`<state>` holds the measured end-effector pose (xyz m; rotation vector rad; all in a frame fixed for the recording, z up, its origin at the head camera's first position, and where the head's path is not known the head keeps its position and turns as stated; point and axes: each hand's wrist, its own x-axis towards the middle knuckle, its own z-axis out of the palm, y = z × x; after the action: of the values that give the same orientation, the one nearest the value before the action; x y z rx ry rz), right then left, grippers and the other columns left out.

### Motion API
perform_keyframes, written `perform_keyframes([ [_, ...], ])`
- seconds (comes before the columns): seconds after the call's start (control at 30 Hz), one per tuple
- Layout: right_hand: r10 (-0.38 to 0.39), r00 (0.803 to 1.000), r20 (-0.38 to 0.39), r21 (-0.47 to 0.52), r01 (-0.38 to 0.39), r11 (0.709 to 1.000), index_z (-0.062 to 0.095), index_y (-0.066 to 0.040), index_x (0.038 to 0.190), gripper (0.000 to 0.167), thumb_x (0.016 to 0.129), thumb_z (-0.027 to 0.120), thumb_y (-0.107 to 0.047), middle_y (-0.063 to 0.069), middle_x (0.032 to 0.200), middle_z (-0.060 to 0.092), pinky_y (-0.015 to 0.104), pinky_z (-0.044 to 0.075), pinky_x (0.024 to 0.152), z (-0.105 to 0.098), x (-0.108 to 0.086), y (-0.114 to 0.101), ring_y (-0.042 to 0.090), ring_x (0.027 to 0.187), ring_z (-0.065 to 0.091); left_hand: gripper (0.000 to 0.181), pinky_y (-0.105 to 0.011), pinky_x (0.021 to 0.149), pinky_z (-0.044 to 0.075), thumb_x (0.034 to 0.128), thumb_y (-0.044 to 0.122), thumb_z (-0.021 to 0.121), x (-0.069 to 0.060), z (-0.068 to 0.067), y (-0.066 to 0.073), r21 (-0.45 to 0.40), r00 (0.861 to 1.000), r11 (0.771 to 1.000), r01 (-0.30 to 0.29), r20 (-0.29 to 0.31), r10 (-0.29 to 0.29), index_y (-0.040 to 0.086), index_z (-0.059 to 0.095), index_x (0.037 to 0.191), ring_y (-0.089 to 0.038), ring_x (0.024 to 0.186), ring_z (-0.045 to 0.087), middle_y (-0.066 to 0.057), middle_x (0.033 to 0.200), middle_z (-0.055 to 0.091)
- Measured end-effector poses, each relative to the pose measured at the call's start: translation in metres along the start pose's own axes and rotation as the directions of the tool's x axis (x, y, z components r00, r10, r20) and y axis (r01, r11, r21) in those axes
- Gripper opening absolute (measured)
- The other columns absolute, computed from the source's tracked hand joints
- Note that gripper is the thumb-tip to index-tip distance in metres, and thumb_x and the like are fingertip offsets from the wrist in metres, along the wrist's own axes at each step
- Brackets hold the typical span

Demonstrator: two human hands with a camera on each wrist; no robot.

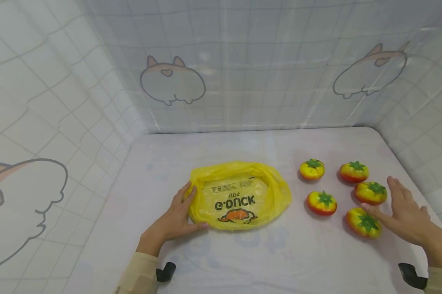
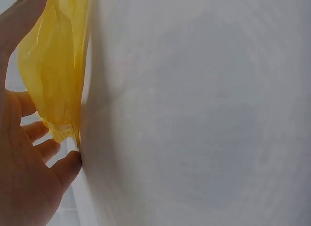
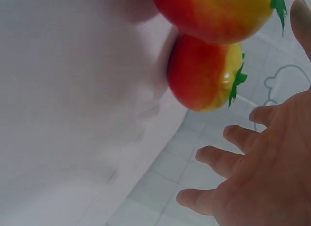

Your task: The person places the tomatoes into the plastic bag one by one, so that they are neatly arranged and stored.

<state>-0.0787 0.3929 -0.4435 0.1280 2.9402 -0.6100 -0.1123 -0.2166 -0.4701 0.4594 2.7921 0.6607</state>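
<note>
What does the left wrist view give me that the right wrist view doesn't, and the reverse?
Only the left wrist view shows the yellow bag, with the left hand at it. Only the right wrist view shows red-and-yellow fruits with green leaves, and the right hand near them. Both show the white table covering.

Flipped lettering "DUCK" (image 1: pixel 243 201) with "KIDS" (image 1: pixel 234 195) above it on a yellow bag (image 1: pixel 250 192), small print (image 1: pixel 232 187) there too tiny to read
</note>
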Motion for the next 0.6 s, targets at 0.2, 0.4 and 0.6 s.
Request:
perform_keyframes([
  [0.2, -0.004, 0.999, 0.045, 0.03, 0.002, 1.0, -0.019, 0.009, 0.156, 0.117, 0.098, 0.055, -0.061, 0.046, 0.156, -0.013, 0.091, -0.003, 0.094, 0.0015, 0.0005, 0.0014, 0.07, 0.14, -0.004, 0.127, -0.059, 0.12, 0.031, 0.0768, 0.08, 0.069, 0.0007, -0.0008, 0.0001, -0.005, 1.0, 1.0, 0.001, 0.003, -0.001, 0.011, 0.011, 0.166, -0.038, 0.158, 0.01, -0.008, 0.173, -0.007],
  [0.4, -0.005, 0.994, 0.108, 0.099, -0.005, 0.995, -0.019, 0.01, 0.155, 0.113, 0.101, 0.051, -0.059, 0.05, 0.153, -0.007, 0.089, -0.002, 0.098, 0.0021, -0.0004, 0.0002, 0.072, 0.137, 0.001, 0.126, -0.059, 0.12, 0.032, 0.0772, 0.081, 0.067, 0.0005, -0.0002, 0.0, 0.0, 1.0, 1.0, -0.004, -0.004, 0.004, 0.012, 0.011, 0.166, -0.038, 0.158, 0.011, -0.008, 0.173, -0.007],
  [0.6, -0.05, 0.995, 0.088, 0.135, 0.038, 0.99, -0.017, 0.01, 0.156, 0.107, 0.103, 0.052, -0.052, 0.048, 0.156, -0.01, 0.086, 0.011, 0.103, 0.0058, -0.0066, 0.0012, 0.072, 0.138, 0.004, 0.127, -0.059, 0.12, 0.031, 0.0771, 0.082, 0.067, 0.0003, -0.0005, 0.0004, -0.005, 1.0, 1.0, 0.004, 0.001, -0.004, 0.013, 0.01, 0.166, -0.038, 0.158, 0.01, -0.008, 0.173, -0.008],
])
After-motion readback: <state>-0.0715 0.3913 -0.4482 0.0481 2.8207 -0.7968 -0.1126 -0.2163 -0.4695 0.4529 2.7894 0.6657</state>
